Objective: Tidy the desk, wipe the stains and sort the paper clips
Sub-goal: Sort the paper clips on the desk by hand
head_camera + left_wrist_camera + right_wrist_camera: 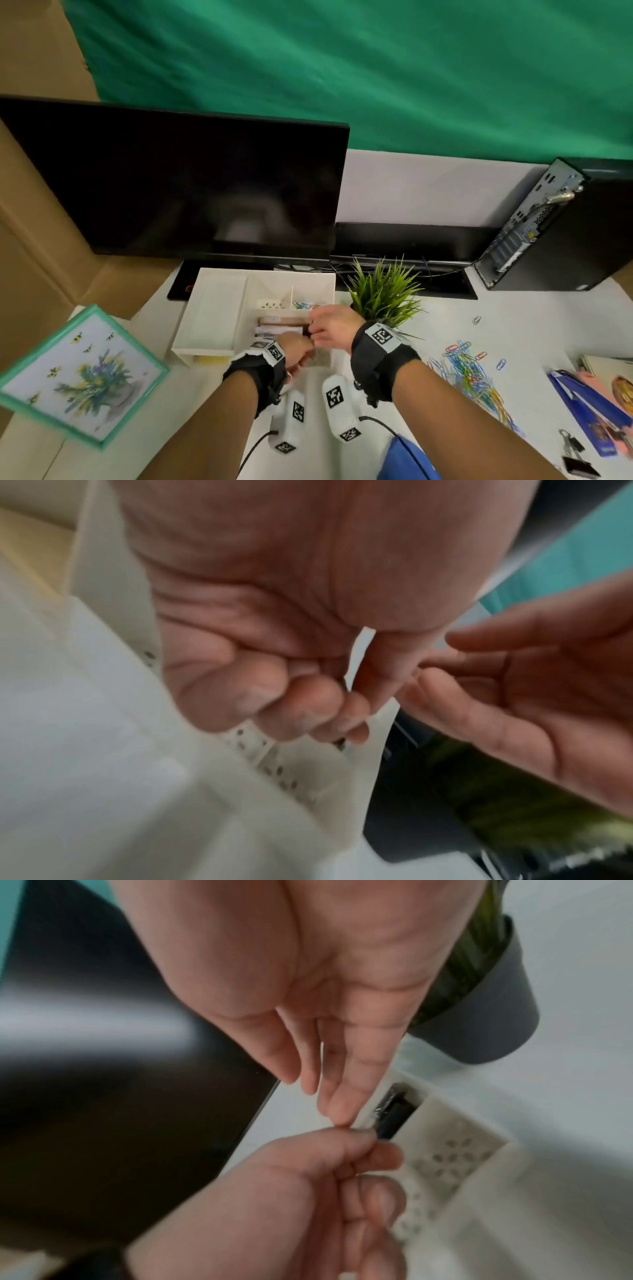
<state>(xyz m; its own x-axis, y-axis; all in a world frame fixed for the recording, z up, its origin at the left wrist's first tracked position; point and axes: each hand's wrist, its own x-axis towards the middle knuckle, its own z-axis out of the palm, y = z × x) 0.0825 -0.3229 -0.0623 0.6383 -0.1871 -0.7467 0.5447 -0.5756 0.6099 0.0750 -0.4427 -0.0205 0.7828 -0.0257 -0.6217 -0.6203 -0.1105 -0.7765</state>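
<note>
A white desk organizer (212,308) stands in front of the monitor, and both hands hover over its front right compartment. My left hand (298,353) has its fingers curled, and thumb and forefinger pinch the end of a black binder clip (394,1110) that lies in that compartment. My right hand (329,329) is just beyond it with straight, relaxed fingers (339,1112) touching the left hand and holding nothing. A few paper clips (303,304) lie in a rear compartment. A big pile of coloured paper clips (469,373) is spread on the desk to the right.
Close to the right hand stands a potted plant (383,294). Behind are a dark monitor (171,185) and a black computer case (565,222). A teal picture frame (78,373) lies at the left. Blue booklets (589,404) and binder clips (575,455) are at the right, a blue cloth (407,459) at the front.
</note>
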